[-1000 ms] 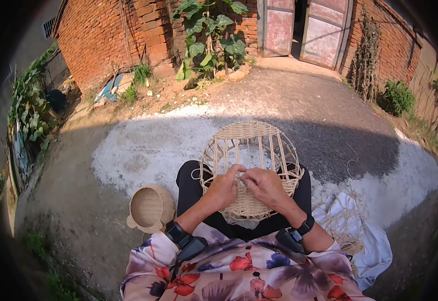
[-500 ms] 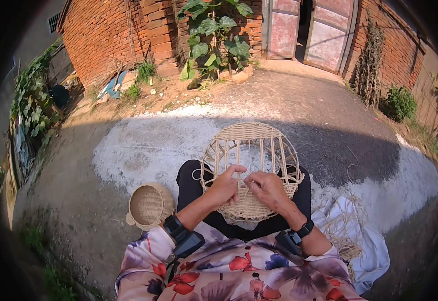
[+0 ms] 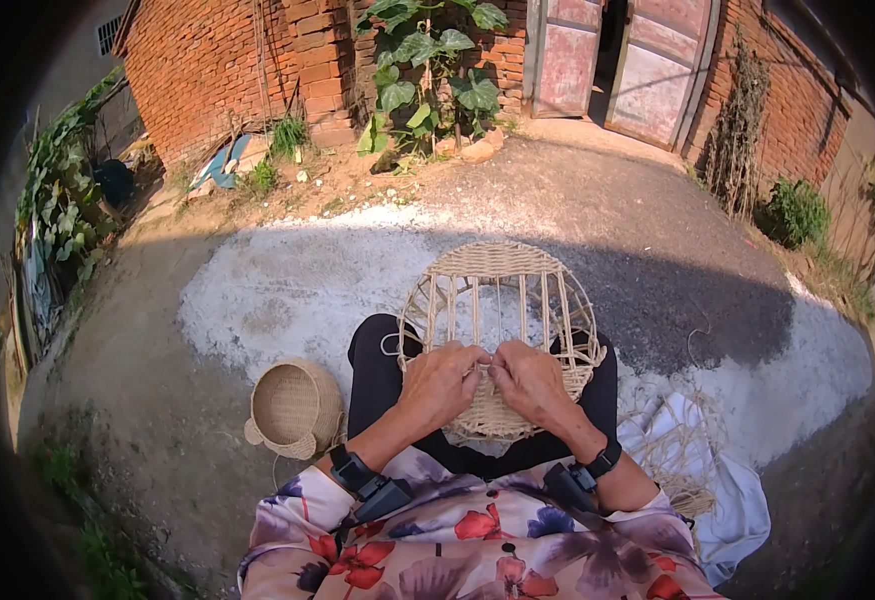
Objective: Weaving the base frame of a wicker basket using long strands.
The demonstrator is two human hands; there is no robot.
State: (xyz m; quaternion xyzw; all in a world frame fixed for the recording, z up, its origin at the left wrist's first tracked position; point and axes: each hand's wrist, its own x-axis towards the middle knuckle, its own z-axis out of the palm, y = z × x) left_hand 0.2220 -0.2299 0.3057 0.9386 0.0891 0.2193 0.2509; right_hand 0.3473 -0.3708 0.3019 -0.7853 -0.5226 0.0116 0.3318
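Note:
An unfinished wicker basket (image 3: 495, 261) rests across my lap, with a tightly woven band at its far edge, another woven part nearest me, and open uprights between. Over the near woven part my left hand (image 3: 442, 385) and my right hand (image 3: 529, 382) meet, thumbs and forefingers pinched together almost tip to tip. A short bit of pale strand shows between the fingertips. Most of that strand is hidden by my fingers. A wire-like loop (image 3: 390, 345) sticks out from the basket's left side.
A small round woven basket (image 3: 329, 402) with ear-like tabs stands on the ground at my left. To my right, loose straw strands (image 3: 685, 450) lie on a white cloth (image 3: 737, 510). Farther off are a brick wall (image 3: 207, 80), a leafy plant (image 3: 422, 85) and a partly open door (image 3: 652, 75).
My left forefinger, stretched out before, has folded down into a pinch. Both hands have come together at the strand, the left turning palm down. The basket has barely shifted.

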